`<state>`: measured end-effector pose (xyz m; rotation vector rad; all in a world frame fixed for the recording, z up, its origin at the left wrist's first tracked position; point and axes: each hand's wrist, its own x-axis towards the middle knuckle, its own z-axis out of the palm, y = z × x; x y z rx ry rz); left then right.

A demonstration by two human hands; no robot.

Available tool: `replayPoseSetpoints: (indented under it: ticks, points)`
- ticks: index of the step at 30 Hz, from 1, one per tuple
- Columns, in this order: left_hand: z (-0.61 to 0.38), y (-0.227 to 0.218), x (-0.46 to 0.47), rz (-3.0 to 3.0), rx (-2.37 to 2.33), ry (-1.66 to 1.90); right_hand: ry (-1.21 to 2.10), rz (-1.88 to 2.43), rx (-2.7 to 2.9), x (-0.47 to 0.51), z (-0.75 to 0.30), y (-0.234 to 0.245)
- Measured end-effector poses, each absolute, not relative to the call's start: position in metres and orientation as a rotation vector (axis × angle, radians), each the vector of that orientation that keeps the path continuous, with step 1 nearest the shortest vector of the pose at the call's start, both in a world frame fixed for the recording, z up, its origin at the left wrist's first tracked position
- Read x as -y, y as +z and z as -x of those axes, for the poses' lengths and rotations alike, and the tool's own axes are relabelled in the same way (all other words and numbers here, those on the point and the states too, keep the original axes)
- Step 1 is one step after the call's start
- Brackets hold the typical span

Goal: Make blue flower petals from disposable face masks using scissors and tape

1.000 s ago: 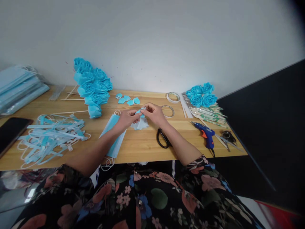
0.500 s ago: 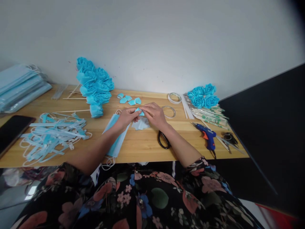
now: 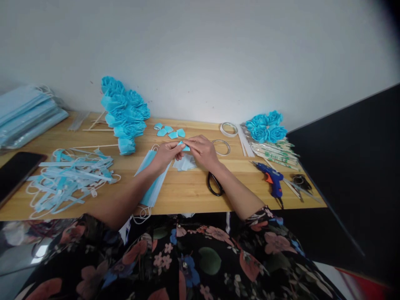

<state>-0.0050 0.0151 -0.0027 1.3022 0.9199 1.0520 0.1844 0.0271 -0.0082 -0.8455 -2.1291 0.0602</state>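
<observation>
My left hand (image 3: 164, 156) and my right hand (image 3: 202, 151) meet over the middle of the wooden table (image 3: 187, 191). Both pinch a small folded blue piece of mask fabric (image 3: 184, 146) between their fingertips. Just below them lies a little heap of pale cut fabric pieces (image 3: 186, 163). A whole blue face mask (image 3: 151, 180) lies under my left forearm. Several finished blue petals (image 3: 169, 131) lie just beyond my hands.
Black scissors (image 3: 214, 183) lie beside my right wrist. A blue glue gun (image 3: 272, 178), tape rolls (image 3: 228, 128), wrapped sticks and blue fabric roses (image 3: 264, 125) are at the right. A rose bunch (image 3: 124, 112), cut mask strips (image 3: 68, 177), a phone (image 3: 15, 171) and stacked masks (image 3: 26, 113) are at the left.
My hands have lowered slightly toward the table and folded the blue piece smaller. The view has shifted a little; nothing else on the table has moved.
</observation>
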Motion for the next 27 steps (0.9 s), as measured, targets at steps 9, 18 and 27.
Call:
replayPoseSetpoints:
  ticks: [9,18,27]
  points:
    - [0.004,-0.003,-0.017,-1.246,-0.960,1.078,0.303,0.868,2.010,-0.024,-0.181,-0.005]
    - [0.004,-0.001,-0.017,-1.191,-0.976,1.131,0.655,1.016,1.764,-0.019,-0.178,0.004]
    - [0.003,0.001,-0.014,-1.278,-0.986,1.127,1.107,1.074,1.596,-0.020,-0.178,0.005]
